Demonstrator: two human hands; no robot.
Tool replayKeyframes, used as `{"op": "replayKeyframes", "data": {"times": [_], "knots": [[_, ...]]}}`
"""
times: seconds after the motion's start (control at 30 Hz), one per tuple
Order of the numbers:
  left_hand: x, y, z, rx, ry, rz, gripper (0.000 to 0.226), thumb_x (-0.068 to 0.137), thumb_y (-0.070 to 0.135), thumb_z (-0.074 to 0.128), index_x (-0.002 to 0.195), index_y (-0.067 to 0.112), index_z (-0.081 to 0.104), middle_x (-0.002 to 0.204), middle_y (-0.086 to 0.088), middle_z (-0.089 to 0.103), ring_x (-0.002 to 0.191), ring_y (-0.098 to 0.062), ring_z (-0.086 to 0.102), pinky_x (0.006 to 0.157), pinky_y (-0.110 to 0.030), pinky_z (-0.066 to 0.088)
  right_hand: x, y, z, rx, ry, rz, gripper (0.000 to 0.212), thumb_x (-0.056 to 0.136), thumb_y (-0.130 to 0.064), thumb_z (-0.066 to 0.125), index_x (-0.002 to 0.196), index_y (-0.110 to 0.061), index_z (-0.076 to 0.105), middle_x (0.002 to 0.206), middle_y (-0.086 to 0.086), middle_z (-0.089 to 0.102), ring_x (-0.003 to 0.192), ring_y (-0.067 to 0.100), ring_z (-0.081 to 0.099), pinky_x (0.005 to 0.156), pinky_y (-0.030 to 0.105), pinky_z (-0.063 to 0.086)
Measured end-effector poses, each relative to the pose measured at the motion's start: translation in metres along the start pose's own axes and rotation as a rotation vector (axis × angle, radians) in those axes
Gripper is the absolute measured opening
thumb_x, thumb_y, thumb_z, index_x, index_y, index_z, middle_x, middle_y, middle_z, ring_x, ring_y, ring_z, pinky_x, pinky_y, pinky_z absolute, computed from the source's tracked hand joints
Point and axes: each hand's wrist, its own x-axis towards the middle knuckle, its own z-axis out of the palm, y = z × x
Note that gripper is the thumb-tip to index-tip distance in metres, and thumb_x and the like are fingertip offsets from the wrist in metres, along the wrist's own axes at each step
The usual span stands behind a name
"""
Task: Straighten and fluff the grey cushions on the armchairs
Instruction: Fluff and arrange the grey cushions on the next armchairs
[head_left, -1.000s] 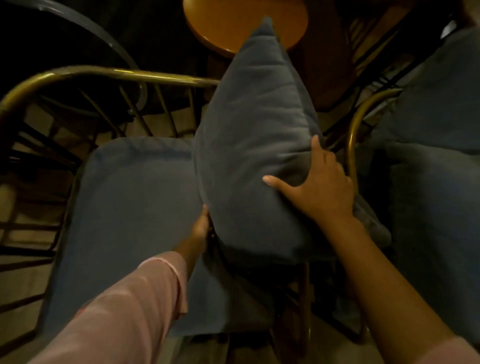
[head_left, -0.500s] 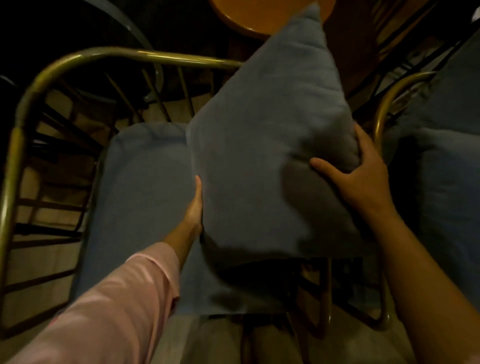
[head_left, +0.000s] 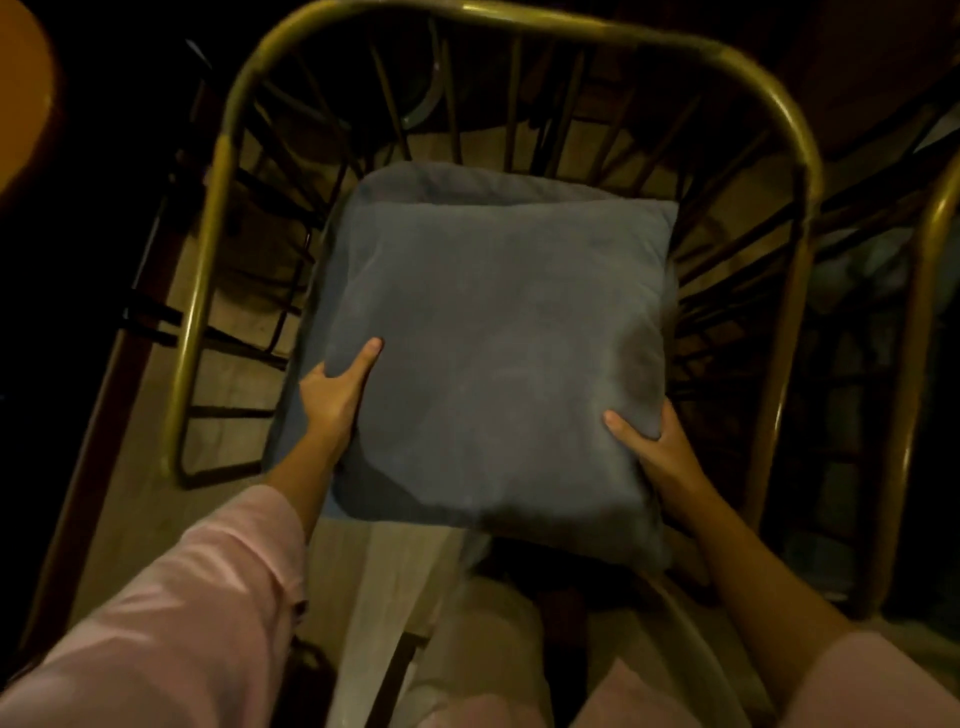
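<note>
A square grey cushion (head_left: 498, 353) lies nearly flat over the armchair's grey seat pad (head_left: 415, 182), of which only a strip at the back and left shows. My left hand (head_left: 335, 395) grips the cushion's left edge, thumb on top. My right hand (head_left: 652, 447) holds its lower right corner, thumb pressed into the fabric. The armchair's brass frame (head_left: 218, 208) curves around the seat, with dark spindles below the rail.
An orange table edge (head_left: 23, 93) shows at the far left. A second brass chair frame (head_left: 930, 249) stands at the right edge. Pale floor (head_left: 135, 499) lies under and in front of the chair. My knees sit at the bottom.
The cushion went from standing on edge at the chair's right side to lying nearly flat, centred over the seat. The view swung to face the chair squarely. Both hands stayed on it.
</note>
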Motion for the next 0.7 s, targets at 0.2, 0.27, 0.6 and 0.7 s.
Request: {"op": "replayKeyframes", "data": {"times": [0.2, 0.27, 0.6, 0.7], "knots": [[0.012, -0.037, -0.007, 0.316, -0.199, 0.088, 0.069, 0.066, 0.067, 0.075, 0.125, 0.035, 0.06, 0.125, -0.001, 0.062, 0.117, -0.026, 0.059, 0.102, -0.047, 0.049, 0.024, 0.034, 0.018, -0.058, -0.102, 0.135, 0.092, 0.071, -0.028, 0.087, 0.147, -0.018, 0.037, 0.145, 0.001, 0.05, 0.129, 0.015, 0.05, 0.106, 0.031, 0.039], [0.018, -0.042, -0.004, 0.527, -0.188, 0.124, 0.089, 0.063, 0.078, 0.064, 0.139, 0.036, 0.047, 0.134, -0.008, 0.053, 0.13, -0.032, 0.044, 0.113, -0.048, 0.035, 0.028, 0.045, 0.021, -0.095, -0.107, 0.176, 0.093, 0.078, -0.017, 0.081, 0.153, -0.018, 0.025, 0.15, 0.002, 0.042, 0.132, 0.016, 0.044, 0.107, 0.027, 0.035], [-0.042, -0.004, 0.043, 0.659, -0.101, 0.14, 0.089, 0.089, 0.056, 0.055, 0.157, 0.017, 0.013, 0.164, -0.014, 0.014, 0.152, -0.033, 0.01, 0.12, -0.057, 0.003, 0.015, 0.035, -0.008, -0.311, -0.195, 0.229, 0.089, 0.071, -0.039, 0.084, 0.145, -0.014, 0.042, 0.141, 0.004, 0.052, 0.131, 0.026, 0.051, 0.109, 0.043, 0.043], [-0.08, 0.013, 0.075, 0.657, -0.133, 0.218, 0.087, 0.086, 0.054, 0.061, 0.155, 0.018, 0.021, 0.164, -0.017, 0.01, 0.152, -0.033, 0.005, 0.12, -0.054, 0.004, -0.007, 0.002, -0.039, -0.34, -0.087, 0.079, 0.077, 0.084, -0.036, 0.074, 0.148, -0.01, 0.039, 0.147, 0.007, 0.049, 0.136, 0.025, 0.048, 0.113, 0.041, 0.039]]}}
